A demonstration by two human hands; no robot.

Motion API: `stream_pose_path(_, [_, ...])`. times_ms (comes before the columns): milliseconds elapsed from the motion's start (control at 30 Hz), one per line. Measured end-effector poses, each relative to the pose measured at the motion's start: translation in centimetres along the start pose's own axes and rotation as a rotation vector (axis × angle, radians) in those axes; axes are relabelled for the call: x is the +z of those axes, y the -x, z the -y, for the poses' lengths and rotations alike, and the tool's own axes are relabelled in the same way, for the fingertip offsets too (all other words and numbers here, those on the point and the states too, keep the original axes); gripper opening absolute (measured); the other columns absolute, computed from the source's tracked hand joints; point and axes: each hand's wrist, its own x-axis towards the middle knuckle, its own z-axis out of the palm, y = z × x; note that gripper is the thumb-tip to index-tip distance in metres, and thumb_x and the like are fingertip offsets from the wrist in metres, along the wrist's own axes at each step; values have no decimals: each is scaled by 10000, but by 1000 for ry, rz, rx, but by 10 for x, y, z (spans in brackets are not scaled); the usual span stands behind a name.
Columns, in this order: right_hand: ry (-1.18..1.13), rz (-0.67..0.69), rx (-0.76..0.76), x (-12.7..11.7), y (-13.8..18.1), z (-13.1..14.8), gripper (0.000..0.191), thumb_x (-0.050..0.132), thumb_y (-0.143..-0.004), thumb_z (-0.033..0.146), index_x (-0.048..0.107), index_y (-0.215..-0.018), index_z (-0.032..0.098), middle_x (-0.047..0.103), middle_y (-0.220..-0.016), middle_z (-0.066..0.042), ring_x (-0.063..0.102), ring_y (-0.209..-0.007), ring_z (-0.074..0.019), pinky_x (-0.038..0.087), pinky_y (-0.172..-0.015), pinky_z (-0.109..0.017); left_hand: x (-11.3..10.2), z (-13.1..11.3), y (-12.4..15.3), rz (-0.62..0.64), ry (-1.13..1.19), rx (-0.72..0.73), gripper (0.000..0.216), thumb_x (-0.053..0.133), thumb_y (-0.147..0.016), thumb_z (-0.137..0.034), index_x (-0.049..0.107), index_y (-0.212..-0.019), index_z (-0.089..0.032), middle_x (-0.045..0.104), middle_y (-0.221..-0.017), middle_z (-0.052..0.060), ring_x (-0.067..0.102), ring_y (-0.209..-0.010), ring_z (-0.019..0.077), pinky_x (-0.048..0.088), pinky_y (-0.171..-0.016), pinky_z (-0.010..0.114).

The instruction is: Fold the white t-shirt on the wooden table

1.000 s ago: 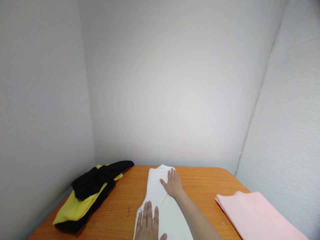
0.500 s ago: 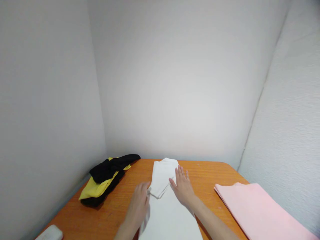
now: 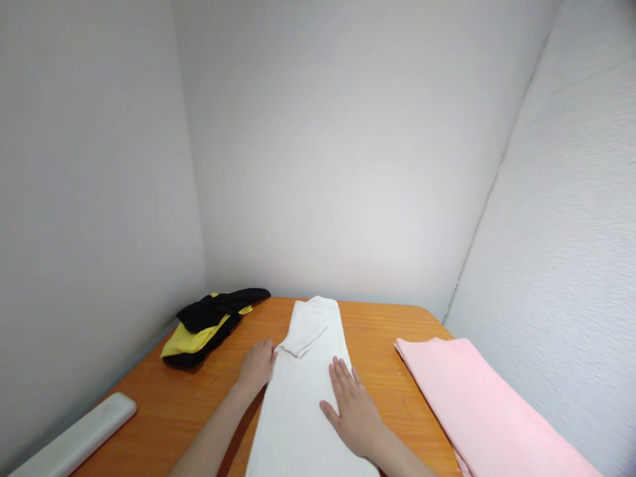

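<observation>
A long white garment lies lengthwise down the middle of the orange wooden table, its far end folded back on itself. My left hand rests at the garment's left edge, just below the folded part, fingers curled against the cloth. Flat on the white fabric lies my right hand, nearer to me, its fingers stretched out and slightly spread.
A pile of black and yellow clothing sits at the table's far left corner. A folded pink cloth lies along the right side by the wall. A long white flat object lies at the near left edge. White walls enclose the table.
My right hand slid back toward me along the white garment. My left hand moved forward to the garment's left edge. The view tilted down, showing more of the table.
</observation>
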Motion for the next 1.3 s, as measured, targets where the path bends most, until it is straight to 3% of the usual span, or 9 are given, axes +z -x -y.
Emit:
stream_pose_path(167, [12, 7, -6, -7, 18, -8, 791, 152, -932, 645, 149, -1481, 77, 33, -1544, -93, 11, -1439, -262, 26, -1181, -470, -12, -15, 15, -51, -50, 14, 220, 392, -908, -171, 555, -1048, -124, 597, -1083, 109, 520, -1047, 218, 367, -924, 321])
stream_pose_path(233, [14, 6, -8, -9, 28, -8, 786, 174, -933, 641, 152, -1482, 78, 38, -1546, -95, -2, -1438, -273, 15, -1180, -482, -15, -23, 29, -57, -42, 133, 260, 368, -919, -179, 540, -1112, -155, 568, -1174, 95, 482, -1126, 207, 337, -987, 326])
stream_pose_path(367, [-8, 20, -85, -10, 56, 4, 726, 228, -948, 609, 141, -1495, 140, 17, -1555, -66, -14, -1436, -272, 71, -1184, -486, -6, -25, 60, 85, 17, 433, 376, 364, -949, -300, 487, -1285, -185, 484, -1394, 87, 401, -1295, 198, 268, -1100, 346])
stream_pose_path(500, [-33, 10, -167, -11, 93, 16, 661, 317, -975, 496, 89, -1503, 171, 49, -1562, -87, 40, -1437, -272, 171, -1170, -498, 7, -11, 78, 236, -6, 423, 624, 268, -962, -510, 249, -1476, -157, 190, -1569, 102, 146, -1447, 233, 166, -1168, 425])
stream_pose_path(567, [-44, -8, -210, -15, 115, 16, 642, 364, -976, 431, 93, -1506, 191, 98, -1565, -89, 94, -1435, -266, 208, -1163, -489, 7, -6, 79, 242, -35, 419, 649, 232, -958, -544, 237, -1483, -163, 171, -1569, 101, 139, -1449, 238, 165, -1169, 454])
stream_pose_path(700, [-78, -109, -252, -28, 160, 7, 474, 456, -950, 352, 387, -1402, 230, 418, -1458, -91, 389, -1327, -237, 375, -1084, -411, 0, -20, 75, 122, -111, 467, 582, 286, -952, -540, 424, -1397, -191, 342, -1510, 107, 234, -1423, 275, 119, -1165, 541])
stream_pose_path(800, [-86, -273, -193, -31, 188, 1, 217, 512, -909, 275, 576, -1102, 199, 643, -1070, -95, 596, -1002, -220, 515, -858, -349, -1, -50, 66, 69, -78, 583, 515, 284, -967, -503, 457, -1368, -231, 368, -1502, 74, 266, -1413, 246, 160, -1167, 512])
stream_pose_path(1067, [25, -552, -223, -11, 206, 9, 110, 514, -859, 177, 579, -946, 195, 625, -860, -56, 585, -777, -197, 485, -712, -317, 40, -130, 18, 186, -27, 541, 582, 207, -967, -517, 313, -1455, -219, 222, -1561, 68, 169, -1442, 244, 170, -1160, 486])
stream_pose_path(1300, [123, -737, -221, 13, 193, 13, 169, 462, -817, 83, 587, -835, 196, 629, -792, -46, 584, -728, -184, 454, -684, -319, 72, -144, 3, 189, -35, 422, 715, 163, -941, -565, 233, -1478, -100, 168, -1558, 143, 119, -1448, 276, 141, -1156, 516])
